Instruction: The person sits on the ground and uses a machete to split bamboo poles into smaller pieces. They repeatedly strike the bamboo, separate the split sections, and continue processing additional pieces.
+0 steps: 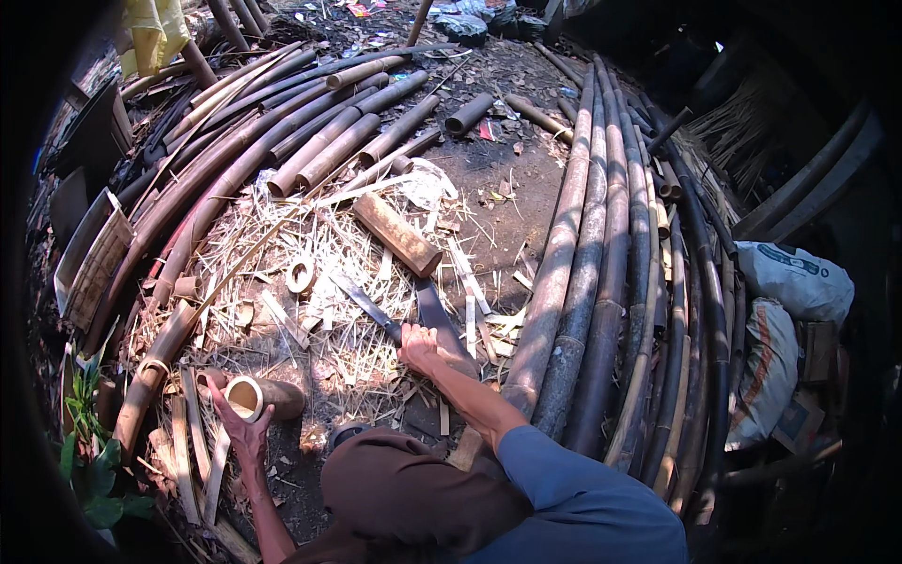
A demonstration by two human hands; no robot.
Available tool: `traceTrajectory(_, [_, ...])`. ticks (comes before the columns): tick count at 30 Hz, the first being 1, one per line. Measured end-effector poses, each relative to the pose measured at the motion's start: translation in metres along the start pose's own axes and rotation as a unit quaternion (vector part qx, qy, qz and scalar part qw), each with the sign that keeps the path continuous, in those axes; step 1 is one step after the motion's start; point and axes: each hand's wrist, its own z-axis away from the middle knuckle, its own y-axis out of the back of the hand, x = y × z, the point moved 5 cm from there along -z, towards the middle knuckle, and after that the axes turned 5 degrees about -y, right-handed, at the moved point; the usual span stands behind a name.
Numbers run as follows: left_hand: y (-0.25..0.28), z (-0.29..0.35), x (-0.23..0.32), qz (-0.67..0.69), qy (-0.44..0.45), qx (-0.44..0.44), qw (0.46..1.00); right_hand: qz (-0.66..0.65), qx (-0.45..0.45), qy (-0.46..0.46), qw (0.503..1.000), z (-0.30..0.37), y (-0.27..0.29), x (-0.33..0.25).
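My right hand (418, 346) is closed round the handle of a long knife (362, 299), whose blade points up and left over the wood shavings. Low on the left, my left hand (246, 434) has its thumb and fingers on either side of the pale cut end of a short bamboo tube (282, 399). The tube lies on its side, its hollow facing my hand. A cut bamboo ring (301, 274) lies among the shavings, left of the blade tip. Beyond the knife, a thick bamboo section (398, 235) rests across a dark flat piece (438, 315).
Long bamboo poles (573, 282) run along my right side. More cut bamboo lengths (324, 155) are piled at the far left. White sacks (794, 280) stand at the right edge. Shavings (343, 352) and split strips (193, 442) litter the ground; green leaves (99, 479) grow lower left.
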Motion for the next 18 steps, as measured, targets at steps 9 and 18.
traceTrajectory(9, [0.019, 0.005, 0.0, -0.069, 0.023, 0.081, 0.994, -0.46, -0.13, -0.149, 0.865, 0.005, 0.083, -0.026])
traceTrajectory(18, [0.02, 0.026, -0.024, -0.002, 0.088, 0.062, 0.994, -0.376, -0.165, -0.209, 0.887, 0.114, 0.059, -0.011])
